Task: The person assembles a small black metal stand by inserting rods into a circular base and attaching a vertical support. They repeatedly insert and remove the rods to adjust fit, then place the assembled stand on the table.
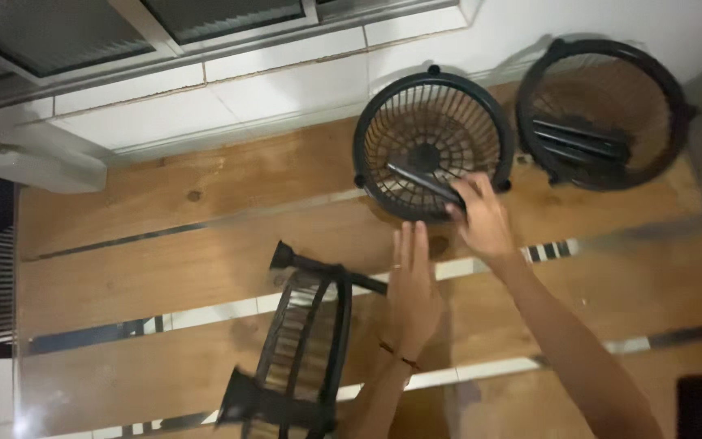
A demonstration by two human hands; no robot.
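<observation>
— While your right hand (481,219) sits at the near rim of the round black basket (432,145), what is its grip doing?

— Fingers pinched on a dark flat bar (424,182) that lies across the basket's inside. Basket rests on the wooden slatted surface (164,268), close to the white tiled wall (270,81).

— And your left hand (413,289)?

— Released, fingers straight and together, palm down on the surface just below the basket, beside the end of a black rack frame (302,341) (tilted on its side, one rod pointing toward that hand).

— Anything else nearby?

— Second round black basket (603,114) to the right, near the first, with dark bars lying inside it.
</observation>
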